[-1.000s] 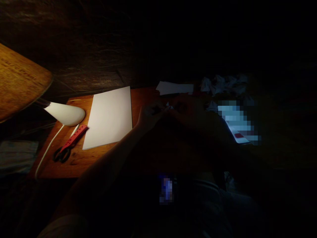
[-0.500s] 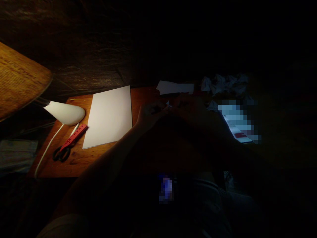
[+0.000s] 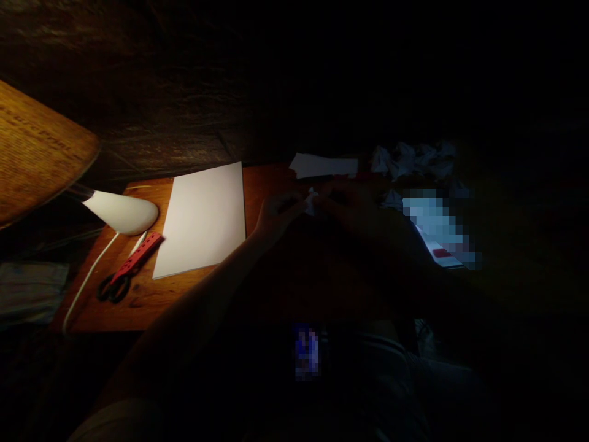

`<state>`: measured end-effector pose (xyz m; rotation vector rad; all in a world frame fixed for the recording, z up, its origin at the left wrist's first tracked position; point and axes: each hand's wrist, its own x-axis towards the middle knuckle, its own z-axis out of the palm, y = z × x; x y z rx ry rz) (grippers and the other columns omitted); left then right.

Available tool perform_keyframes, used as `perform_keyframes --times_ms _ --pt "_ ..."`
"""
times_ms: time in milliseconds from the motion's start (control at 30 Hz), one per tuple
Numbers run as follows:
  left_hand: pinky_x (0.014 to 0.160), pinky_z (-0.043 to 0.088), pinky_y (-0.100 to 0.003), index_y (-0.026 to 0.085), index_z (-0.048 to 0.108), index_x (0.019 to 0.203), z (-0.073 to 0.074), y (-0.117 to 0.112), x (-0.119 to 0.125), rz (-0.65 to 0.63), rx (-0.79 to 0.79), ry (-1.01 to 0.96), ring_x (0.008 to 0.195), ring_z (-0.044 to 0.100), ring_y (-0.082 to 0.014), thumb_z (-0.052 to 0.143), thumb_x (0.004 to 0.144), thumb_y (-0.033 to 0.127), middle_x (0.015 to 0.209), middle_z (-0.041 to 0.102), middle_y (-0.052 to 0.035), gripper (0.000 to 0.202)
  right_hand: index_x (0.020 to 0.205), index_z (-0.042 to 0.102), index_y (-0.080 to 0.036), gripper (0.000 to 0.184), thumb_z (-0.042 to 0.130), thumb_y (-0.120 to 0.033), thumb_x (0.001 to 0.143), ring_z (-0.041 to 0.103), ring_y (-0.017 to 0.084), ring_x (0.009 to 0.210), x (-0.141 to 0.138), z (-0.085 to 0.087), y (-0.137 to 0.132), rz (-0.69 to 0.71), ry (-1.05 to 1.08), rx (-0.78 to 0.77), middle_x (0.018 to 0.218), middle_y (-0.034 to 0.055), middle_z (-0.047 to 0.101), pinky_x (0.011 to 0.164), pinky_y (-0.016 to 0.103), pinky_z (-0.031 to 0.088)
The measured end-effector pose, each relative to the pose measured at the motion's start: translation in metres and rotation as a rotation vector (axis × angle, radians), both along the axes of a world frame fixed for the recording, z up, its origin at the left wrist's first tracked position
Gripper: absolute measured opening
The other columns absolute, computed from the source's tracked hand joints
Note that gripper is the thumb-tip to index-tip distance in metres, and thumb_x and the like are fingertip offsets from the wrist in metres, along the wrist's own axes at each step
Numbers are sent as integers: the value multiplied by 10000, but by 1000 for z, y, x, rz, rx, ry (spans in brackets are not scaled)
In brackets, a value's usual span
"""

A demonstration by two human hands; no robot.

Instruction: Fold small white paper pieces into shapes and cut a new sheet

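The scene is very dark. My left hand (image 3: 276,215) and my right hand (image 3: 350,205) meet over the middle of the wooden table (image 3: 151,294), and both pinch a small white piece of paper (image 3: 311,201) between their fingertips. Just left of my left hand lies a stack of white sheets (image 3: 202,218). A smaller white sheet (image 3: 324,166) lies beyond the hands near the table's far edge.
A white lamp base (image 3: 122,212) with its cord stands at the left, beside red-handled scissors (image 3: 129,267). Crumpled white papers (image 3: 409,159) lie at the back right. A lit screen (image 3: 437,230) glows at the right. A woven lampshade (image 3: 37,153) hangs at far left.
The hands have stayed together over the table; the small paper between the fingertips shows a little more. The view has shifted slightly.
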<state>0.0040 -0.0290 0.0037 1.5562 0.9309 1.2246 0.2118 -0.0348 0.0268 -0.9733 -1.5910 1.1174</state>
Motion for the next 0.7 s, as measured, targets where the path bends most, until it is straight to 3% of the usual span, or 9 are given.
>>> perform_keyframes --times_ms 167,300,467,567,700 --pt "621 517 -243 210 750 760 -4 5 0 65 3 -35 675 655 -126 937 843 623 731 725 -3 461 795 698 -230 511 789 -726 874 641 182 766 -3 -3 2 -12 55 -59 818 31 732 699 322 525" --pt "657 541 -247 219 740 758 -8 9 0 129 -28 -98 706 665 -129 939 826 565 768 740 -1 405 852 715 -226 457 824 -668 878 669 200 811 -2 -5 3 -50 -18 -53 863 40 758 714 331 535" --pt "669 575 -240 217 717 794 -12 10 -2 39 -110 -159 730 678 -127 924 847 497 787 709 1 352 800 715 -217 426 849 -619 848 643 189 751 1 -5 6 -41 -84 3 793 30 720 672 327 498" --pt "639 570 -239 215 720 841 -11 9 -2 -10 -103 -128 716 680 -130 947 846 546 782 695 5 401 762 721 -213 481 880 -666 801 640 188 734 1 -5 6 -20 -80 -9 777 34 727 662 325 491" --pt "605 545 -241 198 721 774 -6 6 0 1 -78 -60 672 662 -126 975 808 591 736 701 -1 469 756 723 -214 483 904 -661 790 622 181 723 1 -4 6 -11 -120 -5 756 26 721 649 316 475"
